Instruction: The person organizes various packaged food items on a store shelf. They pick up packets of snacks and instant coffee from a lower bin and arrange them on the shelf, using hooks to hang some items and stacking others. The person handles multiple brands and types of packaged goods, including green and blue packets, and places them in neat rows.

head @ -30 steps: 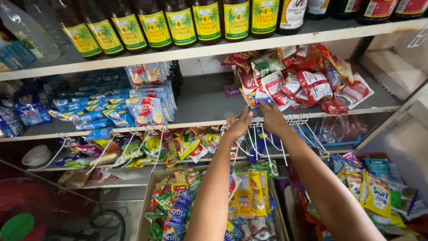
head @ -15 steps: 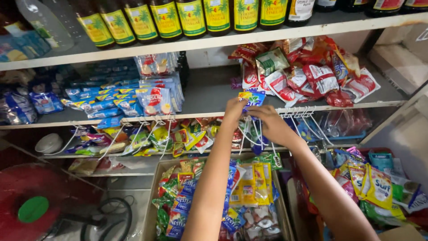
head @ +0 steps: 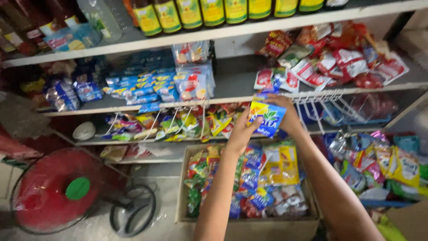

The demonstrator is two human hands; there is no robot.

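Both my hands hold a blue and yellow drink-mix sachet strip (head: 266,117) up at the edge of the middle shelf (head: 232,99). My left hand (head: 241,132) grips its lower left side, fingers curled on it. My right hand (head: 285,114) pinches its upper right corner, beside the row of white wire hooks (head: 322,103) under the shelf edge. Below my arms stands an open cardboard box (head: 249,223) filled with colourful sachet packs.
Bottles (head: 200,12) line the top shelf. Red and white snack packs (head: 339,58) and blue packets (head: 138,85) lie on the middle shelf. Sachet strips (head: 178,122) hang from hooks. A red floor fan (head: 62,192) stands at lower left; more packets (head: 388,160) at right.
The view has shifted right and down. My hands have come down from the shelf edge and now hold the blue and yellow sachet strip out in front of the hooks.
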